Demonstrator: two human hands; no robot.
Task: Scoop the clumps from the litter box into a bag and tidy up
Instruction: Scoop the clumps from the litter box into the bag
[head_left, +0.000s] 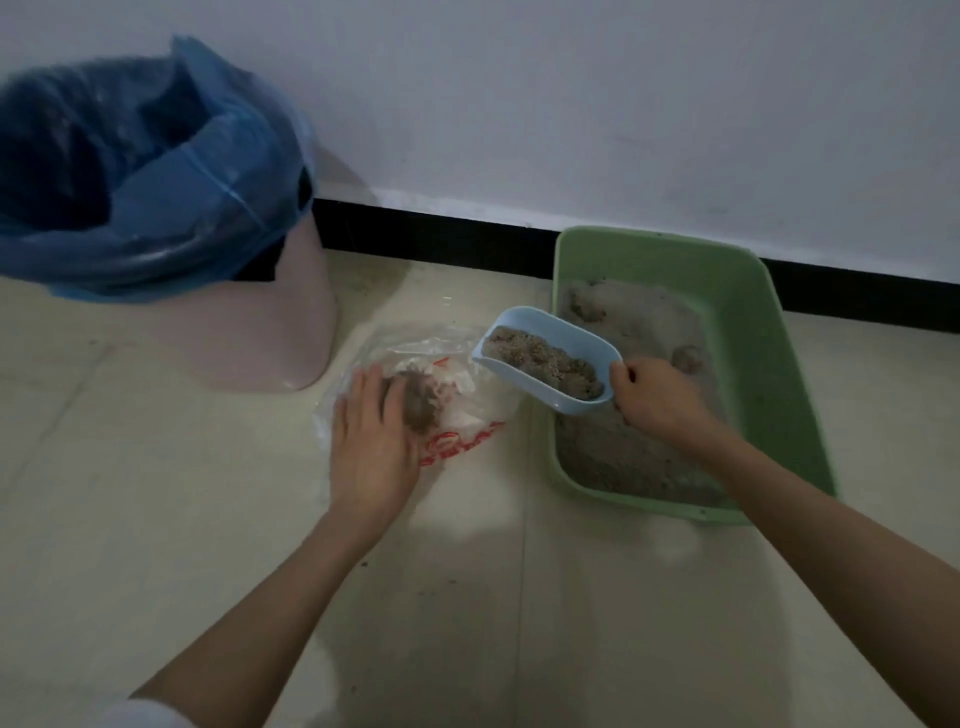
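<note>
While right hand (660, 397) grips scoop (545, 366): left hand (371, 441) flat on bag (457, 410), tiled floor (156, 519).

**A dim corner with tile floor and pale wall**

A plain, pale wall (571, 104) fills the upper part of the view, unmarked and greyish in the low light. Along its foot runs a black skirting strip (441, 234), slanting down towards the right. The floor (156, 519) is laid with large beige tiles with faint joints, lightly speckled with grit and showing a soft sheen. At the left stands a pink bin (280, 332) lined with a blue plastic liner (182, 208), close to the wall.
</note>
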